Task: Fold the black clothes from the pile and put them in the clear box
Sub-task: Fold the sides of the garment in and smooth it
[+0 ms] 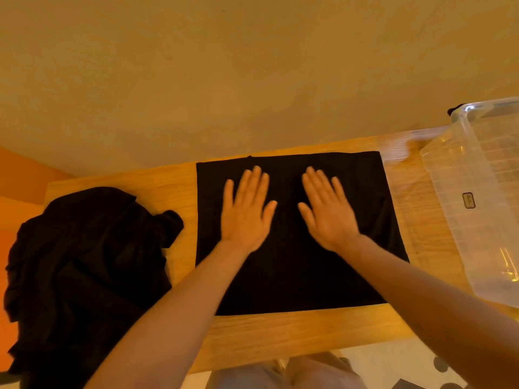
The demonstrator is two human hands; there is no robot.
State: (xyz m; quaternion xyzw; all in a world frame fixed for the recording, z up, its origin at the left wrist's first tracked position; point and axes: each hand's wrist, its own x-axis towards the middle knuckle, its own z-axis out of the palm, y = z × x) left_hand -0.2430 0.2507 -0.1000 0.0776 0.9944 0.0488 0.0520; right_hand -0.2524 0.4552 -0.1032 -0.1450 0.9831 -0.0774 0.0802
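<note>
Wooden table: both hands flat on folded black cloth.

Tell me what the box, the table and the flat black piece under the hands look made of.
Box: clear plastic, glossy; the table shows through its walls. Table: wood or wood-look laminate, smooth, with visible grain lines. Flat black piece: matte fabric, probably soft cloth; it lies in a folded rectangle and reflects nothing.

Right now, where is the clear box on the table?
In the head view, the clear box stands at the right end of the wooden table, just right of the flat black cloth that both hands press.
</note>
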